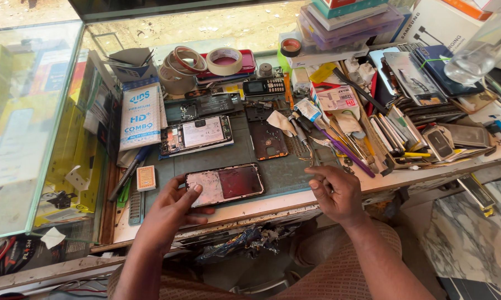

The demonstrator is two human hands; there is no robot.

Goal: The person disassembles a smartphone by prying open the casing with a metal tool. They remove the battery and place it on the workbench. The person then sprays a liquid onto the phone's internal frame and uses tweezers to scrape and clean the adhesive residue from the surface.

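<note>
Because the counter [272, 204] is crowded from edge to edge, the work sits on the grey mat [286, 172] at its front, with a glass showcase [22, 128] rising along the left side. Behind the mat lies an opened phone [196, 135] showing its battery, then a dark back cover [267, 140], a keypad handset [264, 86], rolls of tape [224, 60] and a heap of tools and phone parts to the right. The thing being handled is the phone screen panel [224, 184], lying flat near the front edge of the counter, its surface patchy with pale residue on the left half. The left hand [175, 210] pins it there, thumb resting on the panel's left end and fingers curled under the near edge, clamped on it rather than lifting. The right hand [335, 191] hovers just right of the panel, fingers drawn loosely together and holding nothing I can make out. Judging from this, steady downward pressure at the panel's end, not its middle, seems the safe way to hold thin glass.
</note>
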